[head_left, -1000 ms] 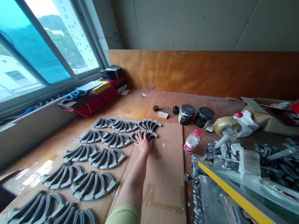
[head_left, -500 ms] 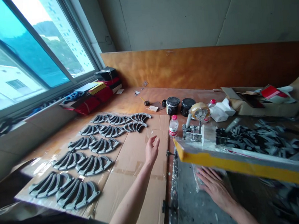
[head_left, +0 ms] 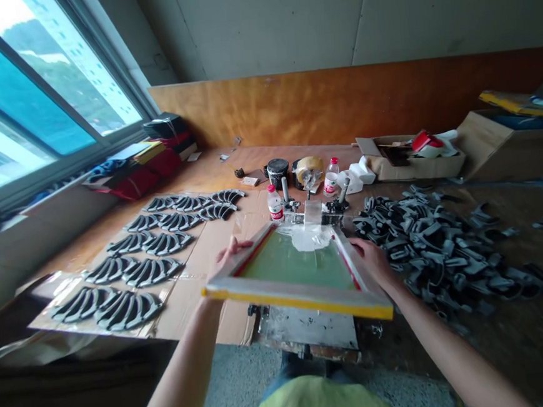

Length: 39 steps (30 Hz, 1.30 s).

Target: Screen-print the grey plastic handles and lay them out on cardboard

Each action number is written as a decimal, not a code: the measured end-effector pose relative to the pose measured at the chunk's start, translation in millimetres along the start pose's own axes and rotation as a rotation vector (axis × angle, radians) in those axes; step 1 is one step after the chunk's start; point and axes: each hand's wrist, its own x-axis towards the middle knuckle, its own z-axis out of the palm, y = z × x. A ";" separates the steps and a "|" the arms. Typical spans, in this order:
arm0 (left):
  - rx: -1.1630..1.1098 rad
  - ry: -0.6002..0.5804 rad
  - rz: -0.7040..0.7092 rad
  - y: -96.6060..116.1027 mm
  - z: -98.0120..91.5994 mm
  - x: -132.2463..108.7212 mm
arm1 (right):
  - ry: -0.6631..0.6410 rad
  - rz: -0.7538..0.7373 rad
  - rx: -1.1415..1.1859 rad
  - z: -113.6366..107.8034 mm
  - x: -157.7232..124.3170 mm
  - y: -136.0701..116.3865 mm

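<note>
A screen-printing frame [head_left: 283, 293] with green mesh and a yellow front edge is tilted up over a flat metal printing plate [head_left: 310, 331]. My left hand [head_left: 231, 252] is at its left rail, fingers curled against the side, part of the hand hidden behind the rail. On the opposite rail, my right hand [head_left: 370, 255] grips the frame from outside. White ink or paste [head_left: 309, 238] lies on the far end of the mesh, beside the clamp [head_left: 314, 214] that holds the frame's back.
Rows of grey curved parts [head_left: 152, 269] lie on cardboard [head_left: 219, 258] to the left. A heap of similar loose parts [head_left: 424, 235] spreads on the right. Behind the frame stand a bottle [head_left: 275, 204], another bottle [head_left: 330, 177], black tubs [head_left: 278, 171] and an open carton [head_left: 414, 166].
The frame has come down from its raised position and turned into full view. My right hand has left the plate for the right rail; my left hand has moved from above the cardboard to the left rail.
</note>
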 end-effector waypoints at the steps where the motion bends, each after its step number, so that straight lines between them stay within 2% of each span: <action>1: 0.037 -0.039 -0.079 -15.1 -6.3 -7.0 | 0.016 0.035 0.018 -6.1 8.0 3.9; 4: 0.123 -0.125 -0.190 -70.7 -17.5 -18.6 | 0.026 0.026 0.063 -9.0 40.0 -12.6; 8: 0.154 -0.137 -0.167 -139.0 -16.3 -13.9 | -0.102 -0.068 -0.113 12.3 81.0 -63.0; 10: 0.158 -0.140 -0.154 -161.0 -15.0 -8.0 | -0.236 -0.034 -0.219 23.1 91.6 -79.0; 13: 0.168 -0.152 -0.149 -180.5 -16.1 -0.6 | -0.398 0.024 -0.302 30.9 94.5 -84.7; 17: 0.157 -0.149 -0.145 -189.4 -17.9 1.9 | -0.376 0.101 -0.355 31.0 85.6 -78.7; 21: 0.110 -0.135 -0.146 -185.2 -16.0 -2.5 | -0.357 0.173 -0.401 34.2 71.8 -84.1; 23: 0.087 -0.119 -0.153 -181.8 -14.9 -4.8 | -0.376 0.118 -0.379 36.5 62.8 -91.4; 26: 0.075 -0.108 -0.172 -177.3 -13.7 -7.3 | -0.440 -0.103 -0.304 34.1 44.8 -99.0; 29: 0.076 -0.105 -0.184 -171.8 -12.5 -10.2 | -0.513 -0.310 -0.230 20.0 26.8 -96.9; 31: 0.078 -0.105 -0.190 -167.7 -11.3 -12.3 | -0.539 -0.378 -0.189 6.9 22.0 -91.8; 35: 0.098 -0.092 -0.197 -163.3 -9.2 -14.3 | -0.603 -0.391 -0.143 -7.6 37.0 -86.1; 39: 0.089 -0.080 -0.189 -165.0 -9.3 -12.5 | -0.464 -0.308 -0.165 9.3 45.4 -91.9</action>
